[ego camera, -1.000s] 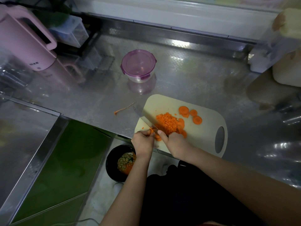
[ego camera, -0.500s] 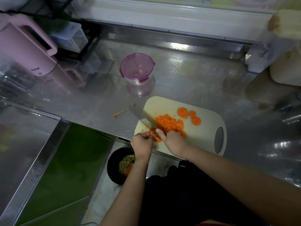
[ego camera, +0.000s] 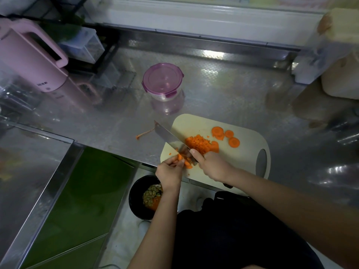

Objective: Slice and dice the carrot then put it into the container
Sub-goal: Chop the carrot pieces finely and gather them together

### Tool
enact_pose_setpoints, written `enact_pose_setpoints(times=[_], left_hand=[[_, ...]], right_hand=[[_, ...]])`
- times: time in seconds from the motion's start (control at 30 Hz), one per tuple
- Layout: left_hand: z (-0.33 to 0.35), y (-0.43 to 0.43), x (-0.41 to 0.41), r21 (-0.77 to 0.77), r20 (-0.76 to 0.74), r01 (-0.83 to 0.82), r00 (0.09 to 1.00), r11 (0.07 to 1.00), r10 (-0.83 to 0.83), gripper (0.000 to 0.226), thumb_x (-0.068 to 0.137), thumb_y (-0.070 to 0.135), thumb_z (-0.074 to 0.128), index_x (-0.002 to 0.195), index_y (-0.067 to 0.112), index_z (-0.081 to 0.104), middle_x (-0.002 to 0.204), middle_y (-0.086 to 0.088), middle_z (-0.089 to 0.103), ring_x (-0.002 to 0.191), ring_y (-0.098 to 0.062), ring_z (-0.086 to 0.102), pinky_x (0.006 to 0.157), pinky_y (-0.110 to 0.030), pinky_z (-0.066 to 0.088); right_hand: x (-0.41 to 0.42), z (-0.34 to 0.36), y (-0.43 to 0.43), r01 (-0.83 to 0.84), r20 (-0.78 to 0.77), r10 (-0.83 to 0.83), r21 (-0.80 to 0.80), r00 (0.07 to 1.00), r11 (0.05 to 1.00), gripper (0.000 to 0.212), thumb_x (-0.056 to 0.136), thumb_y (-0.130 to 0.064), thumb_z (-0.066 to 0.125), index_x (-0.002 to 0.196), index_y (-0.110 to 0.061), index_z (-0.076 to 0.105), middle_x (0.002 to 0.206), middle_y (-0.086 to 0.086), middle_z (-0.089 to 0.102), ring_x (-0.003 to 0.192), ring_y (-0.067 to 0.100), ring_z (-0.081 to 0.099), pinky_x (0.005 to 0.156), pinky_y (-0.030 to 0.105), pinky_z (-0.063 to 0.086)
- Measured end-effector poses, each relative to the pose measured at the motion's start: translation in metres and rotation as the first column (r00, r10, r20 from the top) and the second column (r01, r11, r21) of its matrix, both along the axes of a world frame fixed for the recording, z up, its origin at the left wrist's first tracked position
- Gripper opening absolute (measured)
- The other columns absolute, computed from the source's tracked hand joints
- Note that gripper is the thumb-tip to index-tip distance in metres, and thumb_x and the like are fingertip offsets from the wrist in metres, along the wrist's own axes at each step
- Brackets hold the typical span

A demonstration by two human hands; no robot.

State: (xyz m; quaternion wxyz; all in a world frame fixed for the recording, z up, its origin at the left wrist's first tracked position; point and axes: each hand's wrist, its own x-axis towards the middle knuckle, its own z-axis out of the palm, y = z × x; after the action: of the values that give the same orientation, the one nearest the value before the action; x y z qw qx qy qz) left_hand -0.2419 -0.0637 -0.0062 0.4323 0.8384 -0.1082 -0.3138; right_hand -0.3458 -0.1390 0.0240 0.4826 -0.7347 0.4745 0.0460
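Since the earlier frame, the knife (ego camera: pixel 168 135) had tipped up, its blade showing flat and its tip reaching past the board's (ego camera: pixel 194 123) left edge. The right hand (ego camera: pixel 212 166) gripped the handle, forefinger on the spine. Just left of that grip, the left hand (ego camera: pixel 170 171) pinched carrot bits (ego camera: pixel 180 158) by the blade's heel. Dice (ego camera: pixel 200 144) lay heaped just beyond the right hand, slices (ego camera: pixel 229 135) further right. The lidded container (ego camera: pixel 162 80) stood well beyond both hands.

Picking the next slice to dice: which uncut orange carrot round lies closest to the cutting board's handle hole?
The single flat orange carrot round, rightmost of the rounds and lying apart; the other rounds lie left of it, toward the pile of diced orange carrot.
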Motion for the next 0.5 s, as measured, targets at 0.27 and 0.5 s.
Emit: enact_pose_setpoints(times=[0.27,0.5], left_hand=[[-0.001,0.0,-0.003,-0.017,-0.032,-0.072,0.997,0.997,0.071,0.024,0.078,0.016,0.075,0.1,0.006,0.072,0.094,-0.006,0.072,0.089,-0.017,0.066,0.093,-0.037,0.051],[0.001,-0.002,-0.005,0.003,0.013,-0.067,0.998,0.998,0.066,0.023,0.081,0.014,0.073,0.101,0.003,0.072,0.099,-0.01,0.072,0.087,-0.013,0.063,0.091,-0.028,0.049]], right_hand=[[-0.007,0.004,0.012,0.095,-0.004,-0.095,0.04,0.995,0.995,0.066,0.099,-0.051,0.029,0.046,-0.011,0.034,0.045,0.001,0.036,0.042,0.013,0.036,0.048,0.023,0.029],[-0.006,0.008,0.017,0.061,-0.06,-0.058,0.038,0.996,0.997,0.06,0.099,-0.051,0.029,0.052,-0.014,0.04,0.054,0.003,0.043,0.052,0.015,0.042,0.06,0.029,0.036]])
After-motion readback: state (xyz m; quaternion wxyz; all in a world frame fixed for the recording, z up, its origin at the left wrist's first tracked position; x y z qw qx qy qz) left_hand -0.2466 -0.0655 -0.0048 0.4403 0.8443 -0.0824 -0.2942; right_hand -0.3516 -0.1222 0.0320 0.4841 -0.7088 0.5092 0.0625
